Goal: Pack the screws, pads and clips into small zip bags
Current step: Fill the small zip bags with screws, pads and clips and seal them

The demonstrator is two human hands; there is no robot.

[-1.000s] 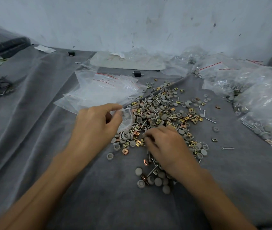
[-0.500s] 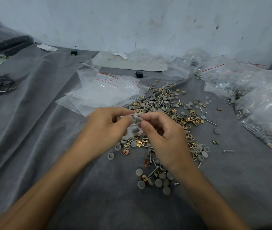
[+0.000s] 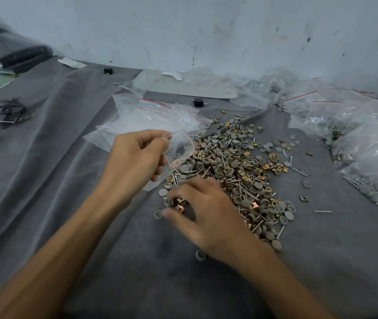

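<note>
Hanging just above the near-left edge of the pile [image 3: 234, 166], a small zip bag [image 3: 178, 155] is pinched near its mouth between the thumb and curled fingers of the left hand [image 3: 135, 162]; what is seen through its clear plastic cannot be told apart from the parts behind it. The right hand [image 3: 204, 212] is held palm down over the near corner of the pile, its thumb stretched out and its fingers bent over brass clips [image 3: 180, 201] and grey pads [image 3: 163, 192]; the hand is blurred, and whether anything is gripped cannot be told. Screws [image 3: 322, 211], pads and clips are spread loose across a grey cloth [image 3: 68, 192]. Empty bags [image 3: 151, 118] are stacked just behind the left hand, and filled bags [image 3: 372, 157] are heaped along the right, below a scuffed white wall [image 3: 183, 31].
</note>
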